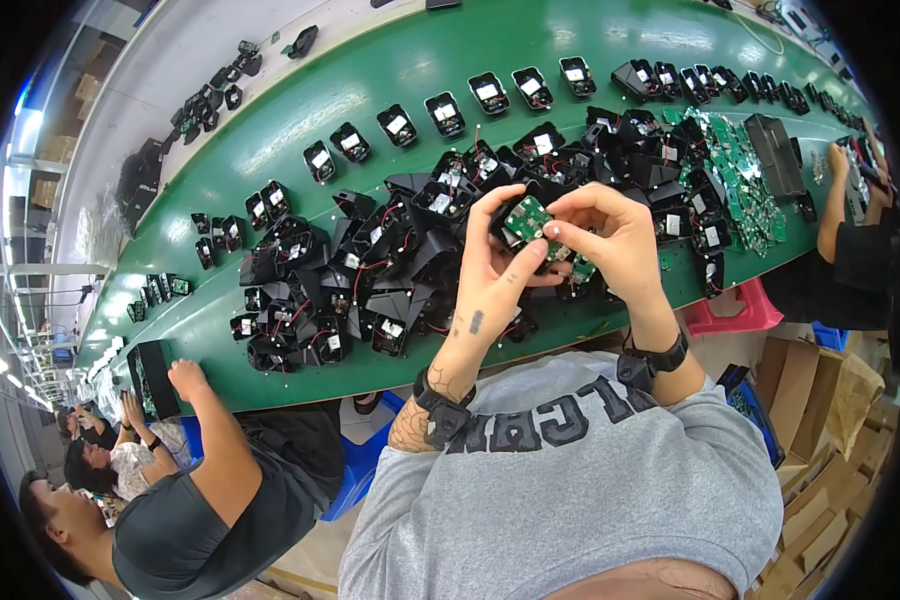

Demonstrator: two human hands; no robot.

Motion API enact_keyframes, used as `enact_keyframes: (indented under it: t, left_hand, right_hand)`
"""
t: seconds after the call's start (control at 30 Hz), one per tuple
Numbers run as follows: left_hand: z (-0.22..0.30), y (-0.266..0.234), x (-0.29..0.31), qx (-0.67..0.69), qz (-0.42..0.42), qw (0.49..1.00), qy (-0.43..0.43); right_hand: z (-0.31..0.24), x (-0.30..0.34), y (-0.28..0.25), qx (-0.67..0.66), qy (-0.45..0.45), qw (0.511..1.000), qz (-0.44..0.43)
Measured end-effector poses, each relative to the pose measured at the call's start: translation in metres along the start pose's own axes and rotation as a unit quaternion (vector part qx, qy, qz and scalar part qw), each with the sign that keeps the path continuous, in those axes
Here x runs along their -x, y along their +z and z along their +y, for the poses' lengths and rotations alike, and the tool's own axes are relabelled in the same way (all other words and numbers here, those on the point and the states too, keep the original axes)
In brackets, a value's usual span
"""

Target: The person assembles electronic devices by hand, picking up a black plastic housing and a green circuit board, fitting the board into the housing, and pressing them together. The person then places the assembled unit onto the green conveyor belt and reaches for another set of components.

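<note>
Between my two hands, above the near side of a heap, is a small green circuit board (527,216) with metal parts on it. My left hand (495,265) is closed around its left and lower side, the thumb pressed toward it. The fingers of my right hand (610,235) pinch its right side. Black plastic shows close behind the board; I cannot tell whether it is a held housing or part of the heap. Just beyond and beside my hands lies the heap of black plastic housings (410,250), with red wires and white labels.
Black housings (446,115) stand in a curved row along the far side of the green table (270,125). Bare circuit boards (735,180) are piled at the right, beside a black tray (773,155). Co-workers sit at left and right. A pink stool (735,308) stands under the right edge.
</note>
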State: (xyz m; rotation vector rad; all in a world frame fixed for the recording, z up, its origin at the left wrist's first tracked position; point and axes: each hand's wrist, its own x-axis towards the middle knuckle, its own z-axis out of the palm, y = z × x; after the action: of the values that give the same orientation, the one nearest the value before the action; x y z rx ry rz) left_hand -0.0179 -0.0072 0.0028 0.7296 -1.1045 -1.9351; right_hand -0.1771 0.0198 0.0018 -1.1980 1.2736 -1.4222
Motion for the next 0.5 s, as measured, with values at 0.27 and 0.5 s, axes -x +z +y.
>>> enact_keyframes:
  t: [0.27,0.5]
  left_hand:
    - [-0.001,0.0,-0.003,-0.008,0.033,0.999,0.038]
    - [-0.005,0.004,-0.004,-0.029,0.044,0.996,0.068]
  right_hand:
    - [-0.002,0.003,-0.003,0.15,-0.235,0.96,0.021]
    - [0.015,0.003,0.002,0.085,-0.197,0.976,0.033]
